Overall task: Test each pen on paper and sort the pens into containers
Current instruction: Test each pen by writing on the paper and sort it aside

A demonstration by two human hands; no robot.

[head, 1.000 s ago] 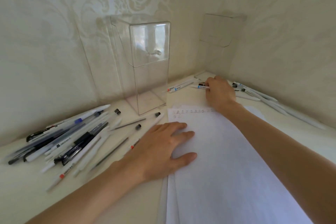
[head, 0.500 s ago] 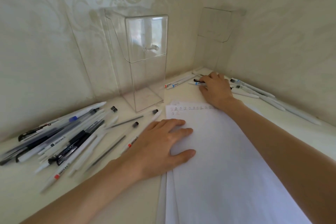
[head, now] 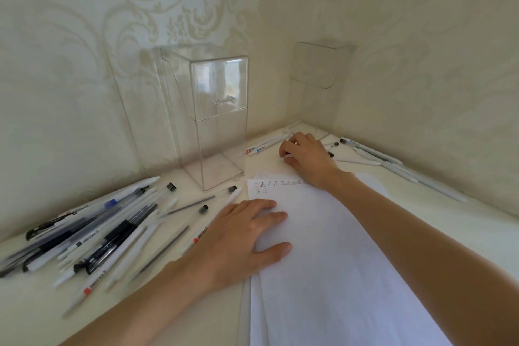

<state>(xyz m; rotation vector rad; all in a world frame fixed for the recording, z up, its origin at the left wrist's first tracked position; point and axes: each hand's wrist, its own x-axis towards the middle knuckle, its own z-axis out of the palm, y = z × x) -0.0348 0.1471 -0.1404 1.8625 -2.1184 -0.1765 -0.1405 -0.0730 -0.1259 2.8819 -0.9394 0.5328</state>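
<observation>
White paper sheets [head: 337, 275] lie in front of me, with a row of small test marks [head: 278, 184] at the top. My left hand [head: 247, 236] rests flat on the paper's left edge, fingers straight. My right hand [head: 307, 159] reaches past the paper's top toward the corner, its fingers curled round a white pen [head: 287, 159] that is mostly hidden. A tall clear container [head: 217, 121] stands behind the paper. A second clear container [head: 317, 78] stands in the wall corner.
A pile of several pens [head: 98, 233] lies on the left. Two white pens [head: 266, 146] lie beside the tall container. Several more white pens [head: 379, 160] lie along the right wall. Walls close in behind and on the right.
The right hand has curled its fingers over the blue-marked pen near the corner, so that pen is now mostly covered. The left hand has stayed flat on the paper.
</observation>
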